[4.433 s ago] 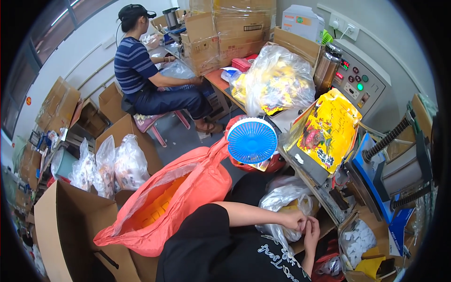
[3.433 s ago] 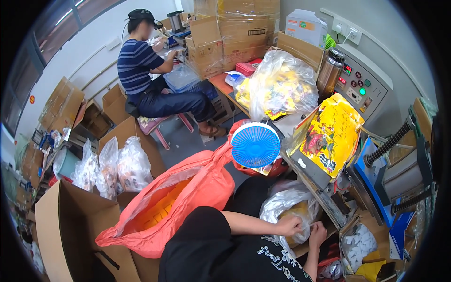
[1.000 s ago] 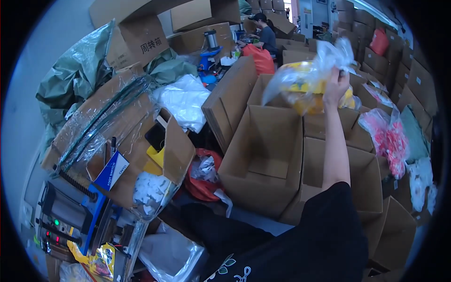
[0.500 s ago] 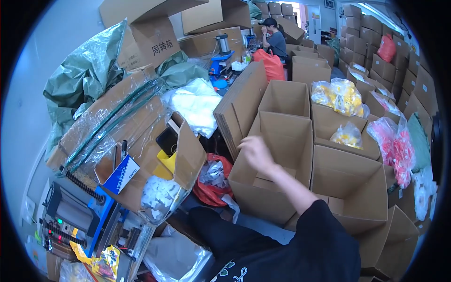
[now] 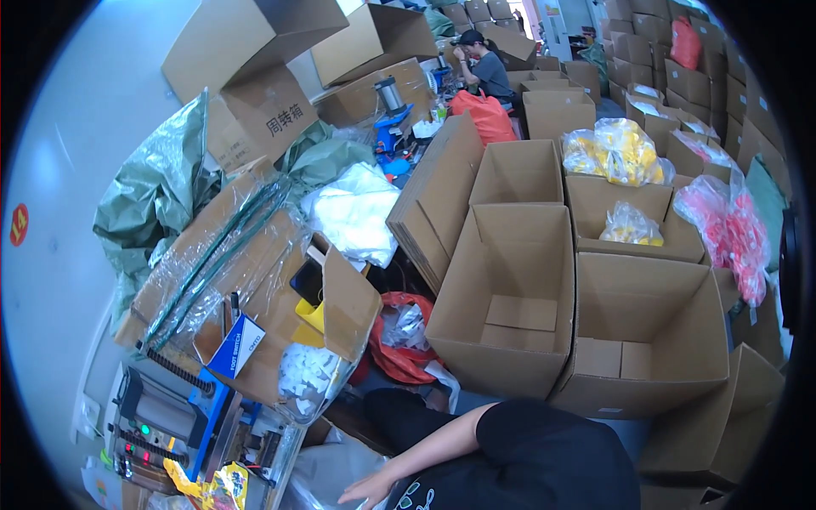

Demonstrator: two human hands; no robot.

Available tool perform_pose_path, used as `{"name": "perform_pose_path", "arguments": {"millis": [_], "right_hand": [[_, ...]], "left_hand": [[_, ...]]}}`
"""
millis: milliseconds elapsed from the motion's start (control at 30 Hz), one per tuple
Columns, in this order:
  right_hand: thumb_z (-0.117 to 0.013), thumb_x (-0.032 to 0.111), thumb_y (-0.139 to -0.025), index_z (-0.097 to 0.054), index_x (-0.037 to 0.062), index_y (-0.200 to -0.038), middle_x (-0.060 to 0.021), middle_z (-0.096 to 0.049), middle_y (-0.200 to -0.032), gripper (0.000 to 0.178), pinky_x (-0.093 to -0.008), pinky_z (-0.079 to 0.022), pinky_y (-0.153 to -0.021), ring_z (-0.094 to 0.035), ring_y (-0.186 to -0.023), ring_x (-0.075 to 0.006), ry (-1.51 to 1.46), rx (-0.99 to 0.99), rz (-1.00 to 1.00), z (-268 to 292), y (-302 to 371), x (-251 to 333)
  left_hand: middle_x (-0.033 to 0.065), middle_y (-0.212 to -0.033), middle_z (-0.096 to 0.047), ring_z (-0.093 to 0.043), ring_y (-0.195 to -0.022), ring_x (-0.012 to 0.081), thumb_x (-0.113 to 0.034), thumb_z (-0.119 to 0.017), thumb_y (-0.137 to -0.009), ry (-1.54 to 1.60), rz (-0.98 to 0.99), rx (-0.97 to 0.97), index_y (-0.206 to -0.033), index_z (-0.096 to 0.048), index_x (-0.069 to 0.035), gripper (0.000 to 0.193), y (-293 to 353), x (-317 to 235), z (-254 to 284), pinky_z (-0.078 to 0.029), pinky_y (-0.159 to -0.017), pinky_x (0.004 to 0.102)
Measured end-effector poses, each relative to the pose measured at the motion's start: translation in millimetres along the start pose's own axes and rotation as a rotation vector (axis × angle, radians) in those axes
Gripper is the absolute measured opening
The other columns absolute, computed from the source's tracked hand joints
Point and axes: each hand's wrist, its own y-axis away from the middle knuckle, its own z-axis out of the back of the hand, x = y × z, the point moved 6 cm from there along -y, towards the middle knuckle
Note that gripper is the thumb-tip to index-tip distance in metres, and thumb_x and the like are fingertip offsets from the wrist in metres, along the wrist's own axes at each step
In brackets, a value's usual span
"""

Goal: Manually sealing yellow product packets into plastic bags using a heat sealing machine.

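While left hand (image 5: 367, 490) hangs low, fingers spread, released, clear bag (image 5: 327, 476) beneath

- The floor (image 5: 476, 399) carries open cardboard boxes (image 5: 510, 297).
- A red bag (image 5: 399, 344) lies beside them.
- A green plastic sheet (image 5: 153, 204) is heaped at the left.

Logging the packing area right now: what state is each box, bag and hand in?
Near brown cardboard box: open, empty.
Large right-hand cardboard box: open, empty.
Far cardboard box behind it: open, one clear bag of yellow items inside.
Red plastic bag on the floor: open, crumpled.
Left hand: empty, fingers spread.
Right hand: out of view.
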Motion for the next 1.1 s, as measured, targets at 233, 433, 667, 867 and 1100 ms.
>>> {"name": "perform_pose_path", "arguments": {"millis": [233, 433, 667, 867, 1100], "right_hand": [[-0.062, 0.031, -0.088, -0.071, 0.0036, -0.096, -0.0143, -0.071, -0.087, 0.029, -0.0419, -0.053, -0.083, -0.068, -0.083, -0.0295, -0.352, -0.327, -0.281, 0.3, -15.3, -34.4], [-0.049, 0.026, -0.097, -0.065, 0.0081, -0.106, -0.0073, -0.069, -0.093, 0.026, -0.0337, -0.056, -0.072, -0.068, -0.079, -0.0204, -1.324, -0.652, -0.613, 63.5, 10.5, -33.8], [-0.042, 0.017, -0.096, -0.063, 0.0105, -0.100, -0.0058, -0.066, -0.088, 0.022, -0.0333, -0.054, -0.062, -0.067, -0.073, -0.0182, -1.117, -1.188, -0.504, 159.7, 60.0, -63.5], [-0.057, 0.014, -0.089, -0.055, 0.0058, -0.116, -0.0144, -0.062, -0.110, 0.028, -0.0411, -0.050, -0.090, -0.063, -0.104, -0.0256, -0.236, -1.347, -0.581, 173.3, 88.7, -65.7], [-0.068, 0.027, -0.081, -0.056, 0.0142, -0.124, -0.0085, -0.056, -0.126, 0.046, -0.0561, -0.029, -0.108, -0.047, -0.129, -0.0254, 0.764, -0.236, 0.320, 107.9, 46.9, 112.4]], "left_hand": [[0.0178, -0.122, -0.059, -0.059, -0.107, 0.0235, -0.021, -0.053, -0.100, -0.161, -0.180, 0.752, -0.132, -0.047, 0.001, 0.039, 75.6, -96.4, -135.8, -0.050, -0.087, 0.0296], [0.0190, -0.127, -0.058, -0.059, -0.112, 0.0307, -0.025, -0.069, -0.090, -0.592, -1.057, 0.341, -0.129, -0.049, 0.005, 0.053, 129.4, -147.1, -109.1, -0.048, -0.096, 0.0415], [0.0218, -0.099, -0.063, -0.060, -0.092, 0.0379, -0.029, -0.065, -0.089, -0.894, -1.116, 0.410, -0.117, -0.059, 0.004, 0.044, 113.4, -33.5, -104.8, -0.049, -0.083, 0.0457], [0.0234, -0.090, -0.065, -0.060, -0.084, 0.0443, -0.033, -0.067, -0.085, -0.967, -1.004, 0.365, -0.113, -0.065, -0.001, 0.042, 118.5, 18.4, -76.5, -0.048, -0.080, 0.0482], [0.0149, -0.105, -0.066, -0.058, -0.101, 0.0351, -0.022, -0.067, -0.085, -0.754, -0.719, 0.526, -0.097, -0.070, -0.004, 0.022, 136.4, -35.2, -111.5, -0.041, -0.093, 0.0455]]}}
